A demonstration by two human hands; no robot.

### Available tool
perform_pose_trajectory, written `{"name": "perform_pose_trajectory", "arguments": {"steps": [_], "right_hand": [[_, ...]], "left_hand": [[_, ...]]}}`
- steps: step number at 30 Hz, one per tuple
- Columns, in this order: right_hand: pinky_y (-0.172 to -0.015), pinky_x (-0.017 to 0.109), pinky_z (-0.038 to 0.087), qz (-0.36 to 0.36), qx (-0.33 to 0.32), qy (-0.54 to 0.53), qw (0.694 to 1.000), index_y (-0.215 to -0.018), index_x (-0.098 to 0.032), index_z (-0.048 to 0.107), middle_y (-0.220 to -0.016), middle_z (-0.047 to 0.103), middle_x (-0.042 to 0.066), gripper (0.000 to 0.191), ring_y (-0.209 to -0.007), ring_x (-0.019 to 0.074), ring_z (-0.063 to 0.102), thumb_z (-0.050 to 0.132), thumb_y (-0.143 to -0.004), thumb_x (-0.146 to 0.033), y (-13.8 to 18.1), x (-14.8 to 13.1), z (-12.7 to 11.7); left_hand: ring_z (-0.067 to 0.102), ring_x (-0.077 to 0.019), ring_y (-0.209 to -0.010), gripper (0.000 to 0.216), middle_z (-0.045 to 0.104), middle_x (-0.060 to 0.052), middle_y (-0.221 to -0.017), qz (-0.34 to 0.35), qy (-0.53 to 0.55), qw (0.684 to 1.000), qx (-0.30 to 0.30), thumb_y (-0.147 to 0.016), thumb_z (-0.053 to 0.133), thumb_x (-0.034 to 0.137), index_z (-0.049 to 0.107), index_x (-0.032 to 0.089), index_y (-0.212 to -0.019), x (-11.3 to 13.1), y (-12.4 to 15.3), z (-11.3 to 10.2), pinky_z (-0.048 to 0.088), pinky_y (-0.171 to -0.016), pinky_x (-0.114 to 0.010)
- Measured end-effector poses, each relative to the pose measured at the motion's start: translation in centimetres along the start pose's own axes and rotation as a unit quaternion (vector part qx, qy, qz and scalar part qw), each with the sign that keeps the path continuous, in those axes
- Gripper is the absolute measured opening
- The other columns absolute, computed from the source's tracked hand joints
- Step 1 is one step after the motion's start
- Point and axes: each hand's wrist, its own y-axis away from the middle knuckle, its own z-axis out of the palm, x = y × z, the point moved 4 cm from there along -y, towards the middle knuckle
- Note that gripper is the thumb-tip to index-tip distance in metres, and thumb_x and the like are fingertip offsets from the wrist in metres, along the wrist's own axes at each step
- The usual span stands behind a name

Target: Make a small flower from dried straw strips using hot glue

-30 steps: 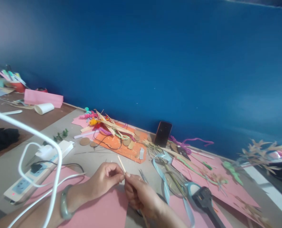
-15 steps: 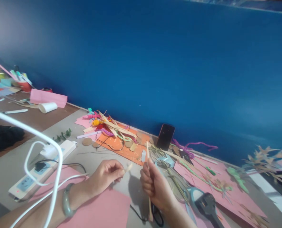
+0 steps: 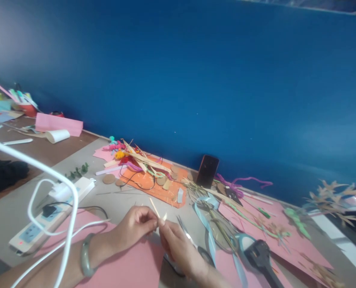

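My left hand (image 3: 137, 222), with a jade-green bangle (image 3: 86, 256) on its wrist, is closed in a pinch at a small pale flake like a strip of husk (image 3: 165, 216). My right hand (image 3: 179, 244) grips a thin pale straw-coloured stalk (image 3: 154, 208), its end pointing up and left. The fingertips of both hands meet where flake and stalk come together; the exact contact is hidden. Scissors (image 3: 187, 234) lie on the table just right of my right hand, their handles partly covered. Below my hands is a pink sheet (image 3: 127, 264).
A power strip (image 3: 52, 216) and white cable (image 3: 71, 224) are at left. Behind my hands lies an orange sheet (image 3: 173, 196) with dried strips. A phone (image 3: 207, 172) leans on the blue wall. Light-blue ribbon (image 3: 206, 222) and a black-handled tool (image 3: 262, 256) lie at right.
My right hand has moved left with the stalk and now meets my left hand. The stalk has tilted from upright to leaning left. The scissors have come into view.
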Motion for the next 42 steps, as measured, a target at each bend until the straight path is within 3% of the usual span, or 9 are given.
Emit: {"name": "perform_pose_trajectory", "arguments": {"steps": [5,11,14,17,21,24,29,34,42], "right_hand": [[-0.037,0.023,0.01,0.044,-0.017,-0.112,0.993,-0.055,-0.021,0.036,-0.044,0.028,-0.008,0.057,-0.035,0.0052,0.02,0.044,-0.083,-0.069,-0.3,1.0,0.3],[-0.037,0.019,0.002,0.098,-0.04,-0.281,0.954,-0.057,-0.021,0.025,-0.045,0.019,-0.012,0.056,-0.038,0.0032,0.005,0.054,-0.079,-0.064,0.0,-0.5,-1.1],[-0.037,0.018,0.0,0.091,0.009,-0.336,0.937,-0.06,-0.022,0.02,-0.047,0.017,-0.012,0.058,-0.039,0.0034,0.003,0.054,-0.078,-0.065,-0.3,-0.9,-2.7],[-0.037,0.019,0.001,0.079,0.035,-0.315,0.945,-0.061,-0.022,0.024,-0.048,0.02,-0.012,0.058,-0.039,0.0033,0.005,0.053,-0.076,-0.069,-0.6,-0.5,-2.9],[-0.037,0.021,0.01,0.025,-0.028,-0.131,0.991,-0.067,-0.02,0.043,-0.048,0.033,-0.01,0.049,-0.037,0.0035,0.02,0.061,-0.075,-0.065,-0.5,-0.2,-0.8],[-0.039,0.023,0.015,0.019,-0.034,-0.06,0.997,-0.066,-0.019,0.048,-0.048,0.037,-0.008,0.049,-0.039,0.0048,0.027,0.055,-0.08,-0.065,-0.3,0.1,0.2],[-0.038,0.023,0.012,0.041,0.0,-0.111,0.993,-0.058,-0.02,0.04,-0.044,0.029,-0.009,0.055,-0.037,0.0045,0.022,0.046,-0.084,-0.067,-0.3,0.6,0.2],[-0.037,0.02,0.004,0.093,-0.037,-0.24,0.966,-0.059,-0.022,0.029,-0.046,0.021,-0.012,0.054,-0.038,0.0032,0.007,0.051,-0.081,-0.066,-0.2,-0.1,0.1],[-0.036,0.016,0.003,0.082,0.037,-0.321,0.943,-0.059,-0.021,0.022,-0.047,0.022,-0.012,0.058,-0.037,0.002,0.007,0.055,-0.078,-0.065,-0.8,-0.5,-1.9]], "left_hand": [[0.041,-0.0097,-0.055,0.035,0.047,0.002,-0.059,0.021,-0.037,0.999,-0.014,-0.081,0.061,0.045,0.055,0.014,-0.068,1.5,0.1,-0.1,0.034,-0.052,-0.022],[0.046,-0.0093,-0.054,0.031,0.052,0.001,-0.057,0.01,0.004,1.0,0.021,-0.077,0.067,0.04,0.057,0.014,-0.065,0.7,-0.5,-0.8,0.036,-0.054,-0.022],[0.045,-0.0083,-0.051,0.029,0.052,0.002,-0.055,0.006,0.044,0.998,0.034,-0.077,0.068,0.039,0.058,0.014,-0.067,0.2,-0.7,-1.1,0.036,-0.052,-0.021],[0.047,-0.0085,-0.051,0.028,0.055,0.001,-0.057,0.004,0.055,0.998,0.038,-0.078,0.068,0.038,0.059,0.014,-0.067,-0.1,-0.7,-1.3,0.037,-0.052,-0.021],[0.047,-0.0085,-0.053,0.027,0.056,0.0,-0.058,0.011,0.05,0.999,0.016,-0.08,0.065,0.038,0.063,0.013,-0.072,-0.8,-0.7,-1.0,0.038,-0.052,-0.021],[0.048,-0.0092,-0.055,0.026,0.057,-0.001,-0.06,-0.001,0.036,0.999,0.002,-0.079,0.067,0.037,0.066,0.011,-0.074,-1.3,-0.7,-0.7,0.038,-0.054,-0.022],[0.048,-0.0095,-0.055,0.027,0.056,0.0,-0.059,-0.007,0.002,1.0,-0.001,-0.079,0.066,0.037,0.065,0.011,-0.073,-1.1,-0.7,-0.6,0.037,-0.053,-0.021],[0.051,-0.0095,-0.054,0.024,0.059,-0.001,-0.061,-0.002,-0.031,1.0,0.001,-0.079,0.066,0.035,0.063,0.013,-0.071,-0.2,-1.0,-1.8,0.04,-0.052,-0.02],[0.048,-0.0111,-0.056,0.029,0.056,0.0,-0.06,0.041,-0.16,0.982,0.093,-0.079,0.06,0.04,0.06,0.013,-0.067,0.2,-3.1,-5.9,0.036,-0.053,-0.02]]}}
